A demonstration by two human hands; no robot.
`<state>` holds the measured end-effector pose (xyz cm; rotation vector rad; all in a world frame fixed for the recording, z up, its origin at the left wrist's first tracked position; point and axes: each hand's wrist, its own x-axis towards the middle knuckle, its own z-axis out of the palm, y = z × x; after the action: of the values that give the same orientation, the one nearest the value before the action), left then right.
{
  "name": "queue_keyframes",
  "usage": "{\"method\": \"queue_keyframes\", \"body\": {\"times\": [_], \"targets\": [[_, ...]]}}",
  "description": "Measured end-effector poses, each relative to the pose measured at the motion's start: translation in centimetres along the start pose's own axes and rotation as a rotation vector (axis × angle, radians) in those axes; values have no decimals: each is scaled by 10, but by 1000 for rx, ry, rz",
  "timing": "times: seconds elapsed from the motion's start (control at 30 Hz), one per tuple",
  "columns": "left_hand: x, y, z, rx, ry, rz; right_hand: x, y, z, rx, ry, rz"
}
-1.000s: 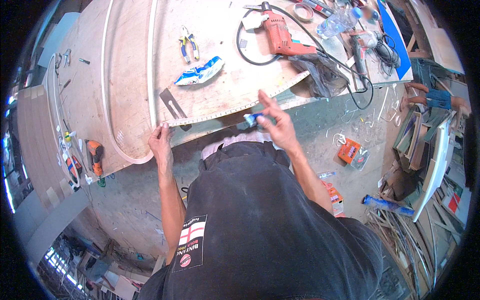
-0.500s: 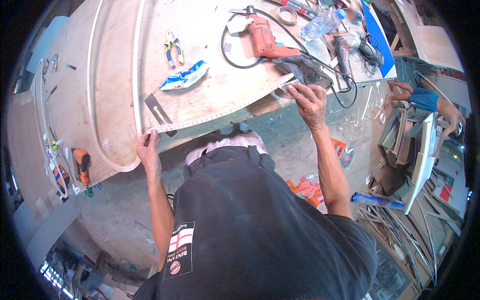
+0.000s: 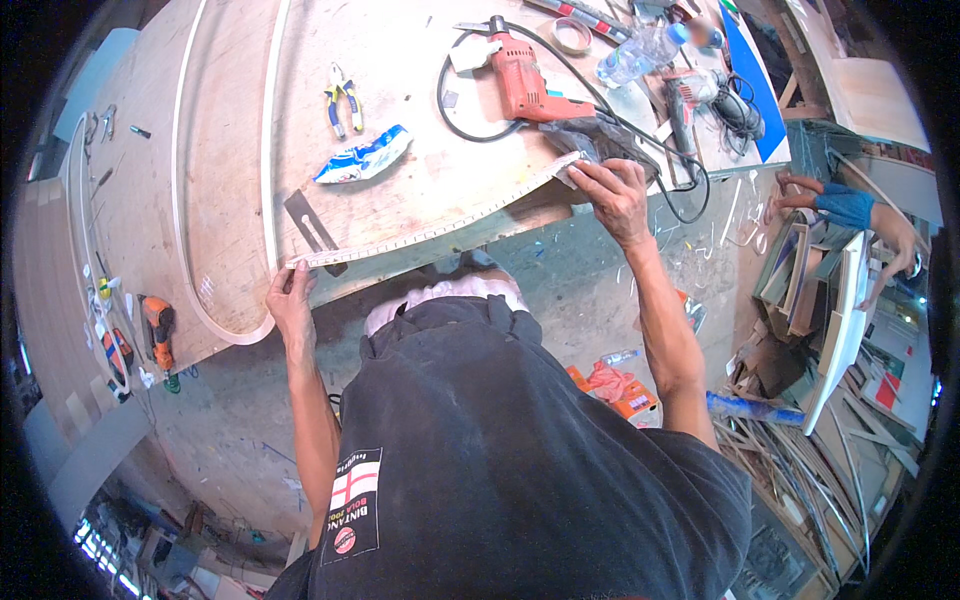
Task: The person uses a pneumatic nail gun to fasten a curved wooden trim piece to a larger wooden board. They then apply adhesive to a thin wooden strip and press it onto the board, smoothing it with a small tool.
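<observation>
A long, thin pale strip (image 3: 440,238) with evenly spaced dark cross marks or cuts bows along the near edge of the wooden workbench (image 3: 330,100). My left hand (image 3: 292,305) pinches its left end between thumb and fingertips. At its far right end my right hand (image 3: 615,200) is closed, with a small greyish, crumpled-looking piece (image 3: 566,167) at the fingertips; I cannot make out what it is. Close to my left hand lies a dark slotted metal plate (image 3: 305,220), partly under the strip. A pale U-shaped strip (image 3: 270,180) curves on the bench beside that hand.
Beyond the strip lie a blue-and-white packet (image 3: 365,155), pliers (image 3: 343,105) and a red corded drill (image 3: 525,80). A plastic bottle (image 3: 640,55) and a grey-and-red power tool (image 3: 685,95) sit farther right. An orange tool (image 3: 158,325) rests at left. Another person (image 3: 865,210) is off to the right.
My right hand has shifted slightly left, its fingers now covering more of the strip's right end. My left hand keeps its pinch. The whole view has shifted slightly.
</observation>
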<state>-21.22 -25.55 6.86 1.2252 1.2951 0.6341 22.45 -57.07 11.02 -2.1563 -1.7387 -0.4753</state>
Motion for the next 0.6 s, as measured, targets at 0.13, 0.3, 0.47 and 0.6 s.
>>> {"method": "queue_keyframes", "body": {"times": [0.13, 0.3, 0.47, 0.6], "targets": [[-2, 3, 2, -13, -5, -9, 1, 3, 0, -13, -30, -18], [2, -1, 1, -2, -1, 1, -2, 6, 0, -19, -61, -26], [3, -2, 2, 15, 8, 13, -2, 13, -7, -43, -90, -48], [0, 1, 6, 19, 31, 18, -8, 19, -12, -71, -57, -25]]}}
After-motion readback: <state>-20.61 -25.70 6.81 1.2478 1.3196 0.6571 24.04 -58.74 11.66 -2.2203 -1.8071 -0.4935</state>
